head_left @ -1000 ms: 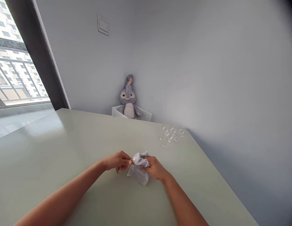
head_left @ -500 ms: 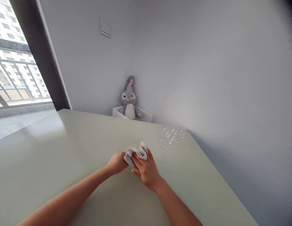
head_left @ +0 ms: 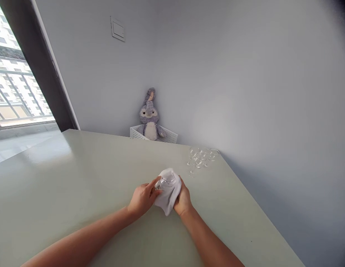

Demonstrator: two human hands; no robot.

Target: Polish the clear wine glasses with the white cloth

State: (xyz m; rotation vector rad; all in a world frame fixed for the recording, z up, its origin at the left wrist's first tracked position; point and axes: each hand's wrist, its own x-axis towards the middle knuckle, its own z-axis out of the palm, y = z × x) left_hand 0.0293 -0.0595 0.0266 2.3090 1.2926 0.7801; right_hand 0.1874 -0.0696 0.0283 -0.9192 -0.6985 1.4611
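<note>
A small clear glass [head_left: 167, 181] lies tilted on a white cloth [head_left: 167, 201], over the middle of the table. My left hand [head_left: 142, 200] pinches the left end of the glass between thumb and fingers. From the right, my right hand [head_left: 184, 199] cups the cloth around the other side of the glass, with most of its fingers hidden behind the fabric. A corner of the cloth hangs down toward me.
Several clear stemmed glasses [head_left: 200, 157] stand close together at the table's far right, near the wall. Beyond the far edge of the pale, glossy table [head_left: 105, 167], a plush rabbit [head_left: 150, 118] sits in a white perforated basket [head_left: 171, 137].
The cloth has turned and opened out, so the glass now shows in it. My left fingers have come into sight on the glass, and my right hand has rolled from on top to the side.
</note>
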